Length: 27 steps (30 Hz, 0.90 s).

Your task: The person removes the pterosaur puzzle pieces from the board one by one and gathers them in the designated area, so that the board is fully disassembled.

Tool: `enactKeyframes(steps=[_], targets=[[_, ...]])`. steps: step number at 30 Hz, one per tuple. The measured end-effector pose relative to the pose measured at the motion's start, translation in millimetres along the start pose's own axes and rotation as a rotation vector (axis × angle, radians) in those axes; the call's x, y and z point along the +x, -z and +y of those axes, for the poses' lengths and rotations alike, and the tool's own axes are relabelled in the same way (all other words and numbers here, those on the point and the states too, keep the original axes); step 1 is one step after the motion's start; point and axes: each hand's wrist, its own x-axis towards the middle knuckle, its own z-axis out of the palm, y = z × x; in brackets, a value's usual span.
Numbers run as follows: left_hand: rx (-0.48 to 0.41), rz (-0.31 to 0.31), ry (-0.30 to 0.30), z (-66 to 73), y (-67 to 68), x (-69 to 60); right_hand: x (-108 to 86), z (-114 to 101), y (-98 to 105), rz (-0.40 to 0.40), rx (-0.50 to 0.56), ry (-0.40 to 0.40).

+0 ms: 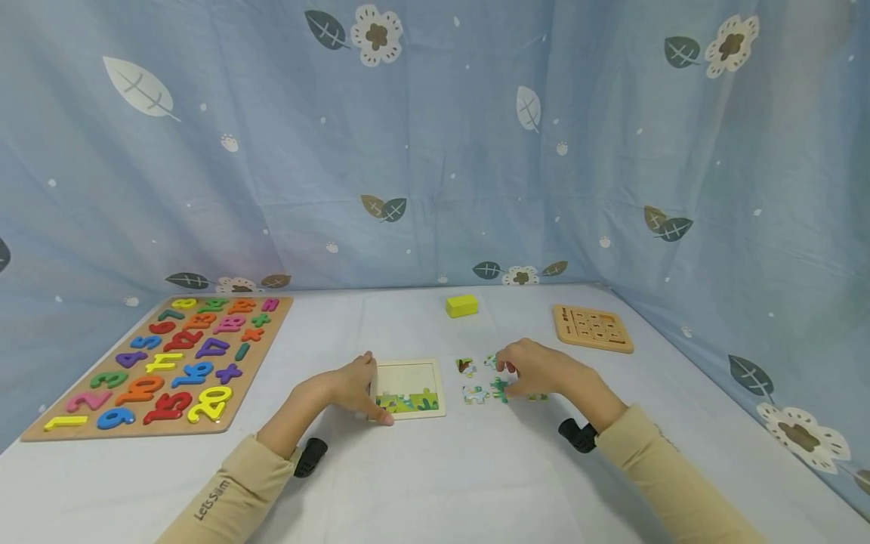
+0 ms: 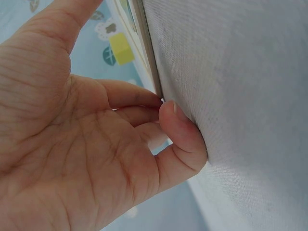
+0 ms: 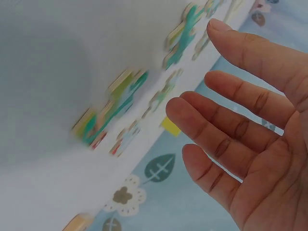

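Note:
A wooden puzzle tray [image 1: 408, 375] lies flat, with fitted green pieces [image 1: 408, 402] along its lower part and bare wood above. My left hand [image 1: 352, 384] holds its left side, thumb at the near corner and fingers at the far one. In the left wrist view, curled fingers [image 2: 180, 127] rest on the cloth beside the tray's edge [image 2: 150, 53]. Over several loose jigsaw pieces [image 1: 475, 394] right of the tray hovers my right hand [image 1: 540, 368], holding nothing. The right wrist view shows its fingers [image 3: 226, 139] loosely extended, apart from the pieces [image 3: 110, 108].
A board of colourful numbers [image 1: 197, 355] lies at the left. A yellow block [image 1: 462, 306] stands behind the pieces. Farther right is a small wooden number board [image 1: 593, 328]. The white-covered table [image 1: 435, 476] ends at a blue patterned curtain [image 1: 435, 151].

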Motion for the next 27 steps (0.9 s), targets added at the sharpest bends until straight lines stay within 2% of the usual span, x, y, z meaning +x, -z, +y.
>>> enactKeyframes(steps=[13, 27], targets=[[-0.016, -0.004, 0.015, -0.6, -0.5, 1.4, 19.3, -25.3, -8.3, -0.011, 0.058, 0.051], [-0.012, -0.008, 0.020, -2.5, -0.7, 3.4, 40.8, -57.7, -11.3, -0.029, 0.018, 0.113]])
